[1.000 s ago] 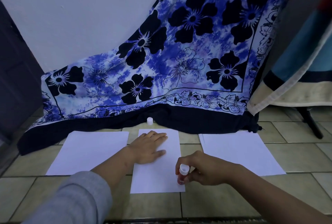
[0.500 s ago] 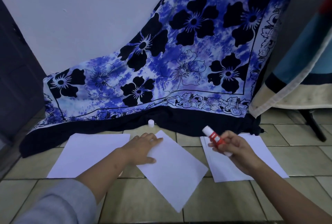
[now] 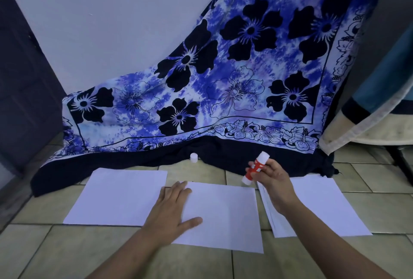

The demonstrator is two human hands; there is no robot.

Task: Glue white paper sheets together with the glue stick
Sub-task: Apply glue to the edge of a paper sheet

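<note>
— What had changed with the middle sheet point(image 3: 225, 218) compared with half a second before?

— It had swung round. Earlier it sat skewed on the floor point(image 3: 67, 252), one corner pointing back at the person; now it lay crosswise, long edges running left to right, between the left sheet point(image 3: 120, 196) and the right stack point(image 3: 317, 205).

— And the left hand point(image 3: 172, 209)?

— It lay flat on the middle sheet's left end, fingers straight and thumb spread, its grip wide and closed on nothing. Half a second before, it had rested on the far corner of the skewed paper.

— Where was the glue stick point(image 3: 256, 168)?

— Up in the air, pinched in the grip of the right hand point(image 3: 273, 178), fingers curled round its red barrel. It was tilted, one white end up and to the right, the other down and to the left, just beyond the middle sheet's far right corner. Earlier its top had leaned the opposite way, and the hand had hovered over the right stack. Which end bore the glue, I couldn't tell.

— Did anything stay put?

— The small white cap point(image 3: 194, 157) stood upright in the same spot at the hem of the floral cloth point(image 3: 223, 77), well apart from both hands. The left sheet and right stack hadn't shifted either.
</note>
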